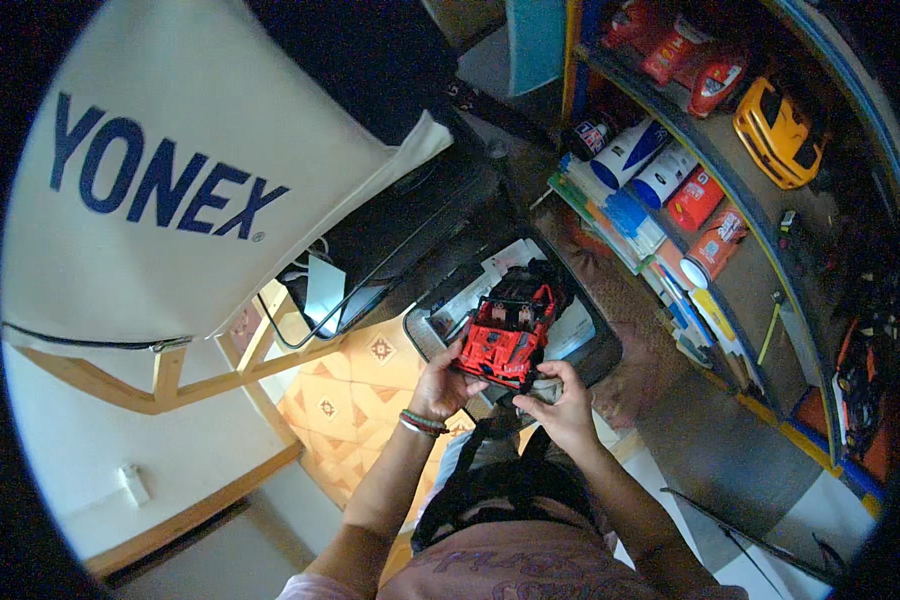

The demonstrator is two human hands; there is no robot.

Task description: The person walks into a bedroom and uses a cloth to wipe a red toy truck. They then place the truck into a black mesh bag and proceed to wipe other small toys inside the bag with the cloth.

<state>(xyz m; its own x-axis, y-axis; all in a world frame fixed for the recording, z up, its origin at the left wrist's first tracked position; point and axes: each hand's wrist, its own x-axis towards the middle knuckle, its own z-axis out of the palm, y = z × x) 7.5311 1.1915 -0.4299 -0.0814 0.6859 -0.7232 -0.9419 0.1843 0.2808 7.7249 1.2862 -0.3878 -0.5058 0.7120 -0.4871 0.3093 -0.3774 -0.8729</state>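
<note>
A red and black toy car (502,346), which looks built from plastic bricks, is held in front of me with its red end towards my body. My left hand (442,384) grips its lower left corner, fingers reaching underneath. At its lower right corner is my right hand (559,405), with a crumpled pale grey cloth (546,390) between its fingers and the car. Beneath the car, papers (574,331) lie on a dark mesh-edged case or tray (609,352). The car's underside and some of my fingertips are hidden.
A shelf (769,255) at the right holds a yellow toy car (780,133), red toy cars, several cylindrical tubes (714,247) and stacked books or folders (622,225). A large white Yonex bag or cover (195,150) fills the upper left, above a wooden frame (168,375).
</note>
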